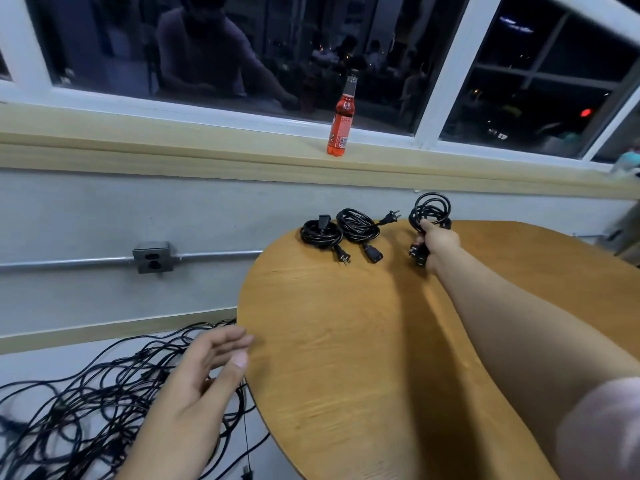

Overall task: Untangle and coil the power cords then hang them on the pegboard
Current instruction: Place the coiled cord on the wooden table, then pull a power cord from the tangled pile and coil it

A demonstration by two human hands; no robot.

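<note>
Big wooden surface (346,358) fills most of my view, with its rounded edge toward the wall. Off its left side, down on the floor, sits the tangle (86,410), a loose black mess of cords with loops crossing everywhere.

The left grip (204,375) hovers at the surface's edge above that mess, fingers apart, nothing in it. The right grip (438,245) is stretched to the far side and clamped around a coiled cord (429,209). The loops stick up above the fist and the plugs (417,256) poke out below. Can't tell if the coil touches the surface.

Just left of it, two finished coils lie side by side on the surface, the middle coil (358,226) and the left coil (320,233). There's a red bottle (341,123) on the sill behind. No pegboard in view.

Handling-wise, I reckon these are light, floppy and rubbery, and a coil wants to spring open. So I'd squeeze across all the loops at one spot with the plug ends pinned. For the tangle I'd chase a plug end, since yanking a middle loop probably just tightens things.
</note>
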